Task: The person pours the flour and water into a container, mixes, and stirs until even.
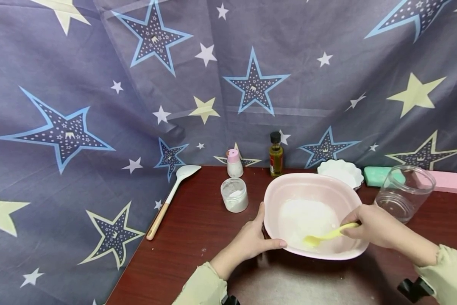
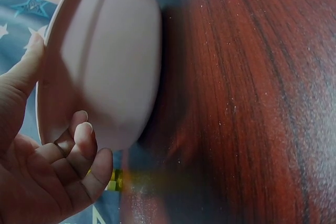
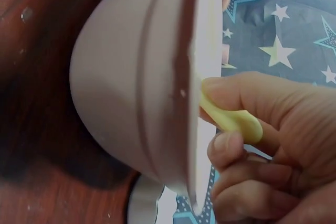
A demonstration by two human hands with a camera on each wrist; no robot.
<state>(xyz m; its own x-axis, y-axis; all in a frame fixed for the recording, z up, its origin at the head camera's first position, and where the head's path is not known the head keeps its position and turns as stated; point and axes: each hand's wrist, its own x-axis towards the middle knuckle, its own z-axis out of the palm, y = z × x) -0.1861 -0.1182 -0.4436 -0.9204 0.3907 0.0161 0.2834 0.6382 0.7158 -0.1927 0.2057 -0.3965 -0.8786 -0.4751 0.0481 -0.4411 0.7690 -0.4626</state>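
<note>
A pale pink basin [image 1: 312, 180] stands near the table's front, holding a white layer [image 1: 308, 216] that may be flour; its texture is hard to tell. My left hand [image 1: 253, 237] steadies the basin's left side, the thumb at the rim. In the left wrist view, the curled fingers of that left hand [image 2: 63, 166] lie by the outer wall. Between thumb and fingers my right hand [image 1: 373, 224] pinches the handle of a yellow spoon [image 1: 333, 233]. The spoon's broad end dips into the white layer near the front wall. Only the handle of the spoon [image 3: 231, 119] shows in the right wrist view.
Left of the basin are an open jar of white powder [image 1: 236, 199], a pink-capped shaker [image 1: 235, 165] and a white spatula [image 1: 171, 197]. Behind stand an oil bottle [image 1: 276, 156] and a scalloped dish [image 1: 341, 171]. A clear jar [image 1: 404, 195] and green [image 1: 375, 176] and pink blocks [image 1: 450, 182] sit right.
</note>
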